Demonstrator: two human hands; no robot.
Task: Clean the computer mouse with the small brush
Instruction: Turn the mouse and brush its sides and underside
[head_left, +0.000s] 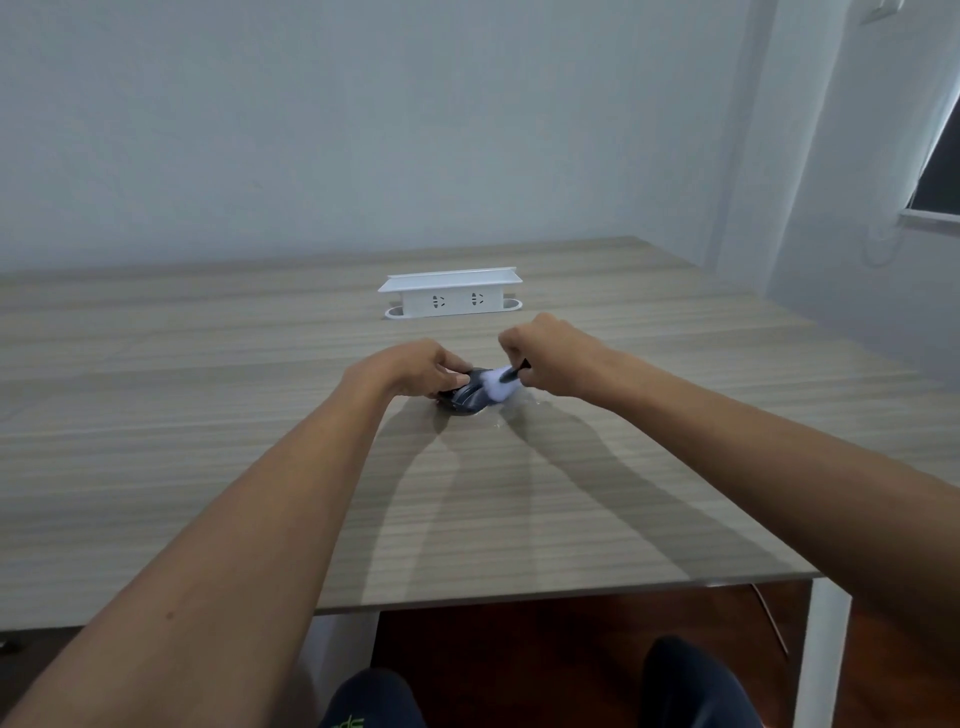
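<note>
A dark computer mouse lies on the wooden table near its middle. My left hand grips the mouse from its left and far side, holding it down. My right hand is closed around the black handle of a small brush. The brush's white bristles rest on the right top of the mouse. Part of the mouse is hidden under my left fingers and the bristles.
A white pop-up socket box with two outlets stands on the table behind my hands. The table's near edge runs across the lower frame, with a white leg at the right. A wall and window corner lie to the right.
</note>
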